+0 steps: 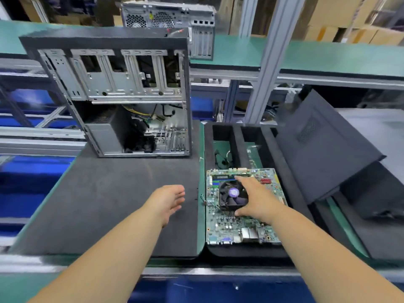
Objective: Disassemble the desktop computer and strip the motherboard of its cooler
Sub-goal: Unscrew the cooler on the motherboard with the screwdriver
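The green motherboard (236, 228) lies flat on the black foam tray (293, 178) at the right. Its round black cooler (231, 196), with a purple sticker on the fan hub, stands on the board. My right hand (259, 197) grips the cooler from the right, index finger along its far side and thumb at its near side. My left hand (171, 199) hovers over the dark mat (109, 204) just left of the board, fingers relaxed and holding nothing. The opened desktop case (122, 95) stands on the mat at the back left, with loose cables inside.
A dark side panel (325, 147) leans at the right of the tray. Loose cables (223, 157) lie in a tray compartment behind the board. A second computer case (170, 22) stands on the far green shelf. A metal post (269, 60) rises behind the tray.
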